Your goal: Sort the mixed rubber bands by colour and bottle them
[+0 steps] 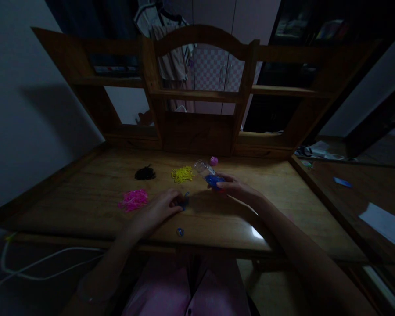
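Note:
My right hand (232, 186) is wrapped round a clear plastic jar (202, 166), which it holds tilted above the desk, mouth toward the upper left. Blue rubber bands (213, 180) lie in the jar's lower end. My left hand (167, 204) rests on the desktop with fingers curled together at a few dark blue bands (184, 202); the fingertips are partly hidden. Loose piles lie around it: pink bands (134, 200) to the left, black bands (145, 173) behind those, and yellow bands (182, 174) just beyond the hand.
A small pink object (213, 161) stands behind the jar. Close to the front edge lies a small shiny round thing (180, 231). A wooden shelf unit (197, 131) closes off the back of the desk (270, 197). On the right-hand surface is a white paper (386, 224).

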